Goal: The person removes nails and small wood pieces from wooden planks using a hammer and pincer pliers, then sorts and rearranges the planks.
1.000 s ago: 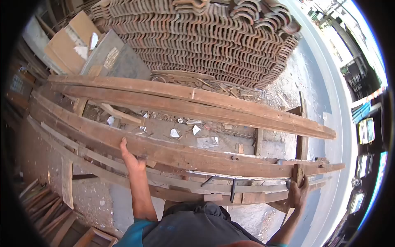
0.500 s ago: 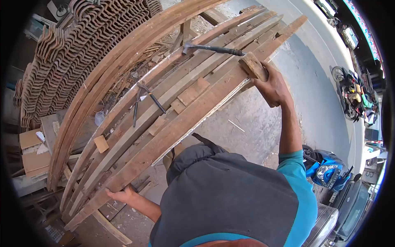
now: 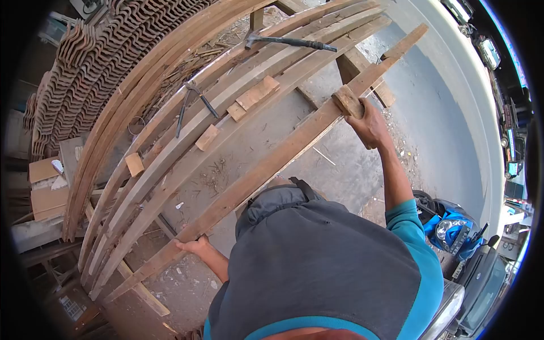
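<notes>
A long wooden beam (image 3: 272, 160) runs diagonally just in front of my body, apart from the other beams. My right hand (image 3: 367, 123) grips a small wooden block (image 3: 347, 102) at the beam's upper part. Lower down, my left hand (image 3: 194, 245) is closed around the beam's edge, with its fingers partly hidden. Beyond it lie several long beams (image 3: 187, 161) side by side. A hammer (image 3: 292, 42) rests across them near the top, and pincers (image 3: 195, 105) lie open further down. Small wood pieces (image 3: 256, 93) sit on the beams.
Stacked roof tiles (image 3: 93, 73) stand at the upper left beside more long beams (image 3: 141, 79). Wooden supports (image 3: 354, 65) are under the beams. A blue motorcycle (image 3: 450, 229) and a dark car (image 3: 481, 283) are at the right, by the road. Cardboard (image 3: 48, 201) lies at the left.
The view has swung round from a second ago. Over the last half second, the held beam has moved away from the others towards my body, opening a gap. Both hands remain on it.
</notes>
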A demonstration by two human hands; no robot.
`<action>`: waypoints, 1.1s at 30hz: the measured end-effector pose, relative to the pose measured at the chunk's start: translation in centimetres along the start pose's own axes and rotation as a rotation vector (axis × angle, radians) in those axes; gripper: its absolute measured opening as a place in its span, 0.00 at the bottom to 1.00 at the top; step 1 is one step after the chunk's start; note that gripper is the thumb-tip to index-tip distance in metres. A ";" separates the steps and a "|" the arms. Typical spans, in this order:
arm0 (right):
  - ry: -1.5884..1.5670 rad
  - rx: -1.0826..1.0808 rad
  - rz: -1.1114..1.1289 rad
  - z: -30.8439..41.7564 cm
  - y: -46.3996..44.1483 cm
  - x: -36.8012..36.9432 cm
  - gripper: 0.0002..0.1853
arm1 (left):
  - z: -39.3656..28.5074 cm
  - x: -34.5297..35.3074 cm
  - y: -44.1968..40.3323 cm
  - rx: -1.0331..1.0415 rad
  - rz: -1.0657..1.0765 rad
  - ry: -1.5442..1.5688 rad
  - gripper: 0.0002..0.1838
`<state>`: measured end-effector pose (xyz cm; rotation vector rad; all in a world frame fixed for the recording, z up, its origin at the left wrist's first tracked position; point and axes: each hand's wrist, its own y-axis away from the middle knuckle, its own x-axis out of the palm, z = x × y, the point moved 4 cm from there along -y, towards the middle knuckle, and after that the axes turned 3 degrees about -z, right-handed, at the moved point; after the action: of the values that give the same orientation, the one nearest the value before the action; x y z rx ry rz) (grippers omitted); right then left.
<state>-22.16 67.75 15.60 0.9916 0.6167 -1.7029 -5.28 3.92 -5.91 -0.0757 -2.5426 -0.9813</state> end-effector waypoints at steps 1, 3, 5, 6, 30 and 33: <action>-0.026 0.010 -0.013 -0.5 0.2 0.8 0.36 | -0.1 -0.6 -0.9 0.014 -0.030 0.018 0.34; -0.014 -0.004 0.021 -0.5 0.5 2.0 0.37 | 0.3 -1.7 -2.5 -0.074 0.031 -0.017 0.35; 0.050 0.004 0.032 -0.4 0.3 3.2 0.37 | 1.2 -1.5 -2.0 -0.058 0.012 -0.005 0.36; 0.056 -0.012 0.062 -0.6 0.2 4.3 0.37 | 1.1 -1.8 -1.7 -0.053 0.017 -0.038 0.37; 0.222 -0.488 -0.354 1.8 -18.4 3.9 0.30 | 1.7 0.2 10.5 0.183 0.666 -1.589 0.23; 0.403 -0.709 -0.501 1.7 -22.8 6.4 0.29 | 6.7 6.4 19.9 0.695 0.835 -1.700 0.29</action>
<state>-44.90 70.91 9.70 0.6816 1.7097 -1.4964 -9.63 22.58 4.73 -2.2942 -3.1736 0.7423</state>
